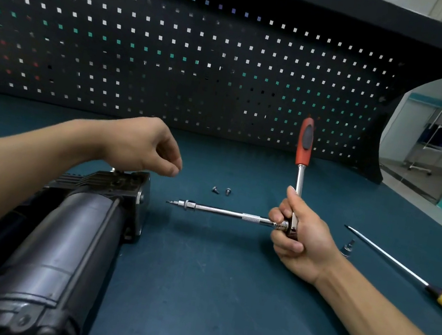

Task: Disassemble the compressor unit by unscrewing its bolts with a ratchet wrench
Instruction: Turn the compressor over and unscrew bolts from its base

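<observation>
Compressor unit (73, 231) lies at lower left of frame on the blue surface (208, 295), its flanged end facing frame centre. Two loose bolts (215, 190) sit on the surface just right of that end, so at least two look to be out already. How many remain on the unit can't be told; the flange face is mostly turned away.

Right grip (298, 237), centre right, is wrapped round the head of the ratchet wrench (305, 140). Its red handle points up, and the extension bar (221, 211) points left at the flange with its tip near but apart, on no bolt.

Left grip (136, 145) hovers above the unit's end, fingers loosely curled, nothing seen in it.

Judgement: partway through, between bolts; next is seating the bit on another bolt.

Also at right of frame: a small socket (348, 247) and a yellow-handled screwdriver (390, 258).
</observation>
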Motion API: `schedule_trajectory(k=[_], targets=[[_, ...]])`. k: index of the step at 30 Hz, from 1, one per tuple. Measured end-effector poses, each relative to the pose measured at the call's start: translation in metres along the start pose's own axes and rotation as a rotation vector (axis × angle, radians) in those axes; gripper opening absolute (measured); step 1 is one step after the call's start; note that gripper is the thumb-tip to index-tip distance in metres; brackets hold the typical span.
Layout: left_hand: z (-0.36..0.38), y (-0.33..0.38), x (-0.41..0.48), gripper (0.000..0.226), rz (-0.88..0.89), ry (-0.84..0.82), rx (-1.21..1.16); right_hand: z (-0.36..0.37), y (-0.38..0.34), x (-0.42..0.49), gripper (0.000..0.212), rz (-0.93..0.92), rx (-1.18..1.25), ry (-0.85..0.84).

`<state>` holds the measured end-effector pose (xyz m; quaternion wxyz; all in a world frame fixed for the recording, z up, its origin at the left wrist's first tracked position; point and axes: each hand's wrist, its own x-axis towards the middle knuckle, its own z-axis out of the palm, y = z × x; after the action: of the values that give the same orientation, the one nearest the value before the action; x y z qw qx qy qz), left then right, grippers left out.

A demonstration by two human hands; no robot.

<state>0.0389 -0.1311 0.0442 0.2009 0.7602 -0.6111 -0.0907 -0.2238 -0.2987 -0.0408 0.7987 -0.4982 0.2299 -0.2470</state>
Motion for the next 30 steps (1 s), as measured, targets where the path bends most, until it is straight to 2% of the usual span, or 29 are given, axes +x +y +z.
schedule_trajectory(k=[2, 6, 10, 20, 30], targets=[[0.002, 0.005, 0.006, 0.002, 0.025, -0.016, 0.004, -0.002, -0.001, 0.001, 0.041, 0.000, -0.001, -0.001], [0.003, 0.010, 0.032, 0.006, 0.030, -0.067, 0.237, -0.005, -0.003, 0.007, 0.041, 0.011, -0.007, -0.005], [0.004, 0.020, 0.069, 0.005, 0.053, -0.132, 0.362, -0.007, -0.003, 0.012, 0.041, 0.019, 0.011, -0.023], [0.051, 0.034, 0.110, 0.014, 0.083, -0.295, 0.464, -0.012, -0.003, 0.018, 0.039, 0.036, -0.019, -0.092], [0.060, 0.025, 0.104, 0.018, 0.029, -0.298, 0.474, -0.009, -0.003, 0.017, 0.039, 0.028, -0.063, -0.085]])
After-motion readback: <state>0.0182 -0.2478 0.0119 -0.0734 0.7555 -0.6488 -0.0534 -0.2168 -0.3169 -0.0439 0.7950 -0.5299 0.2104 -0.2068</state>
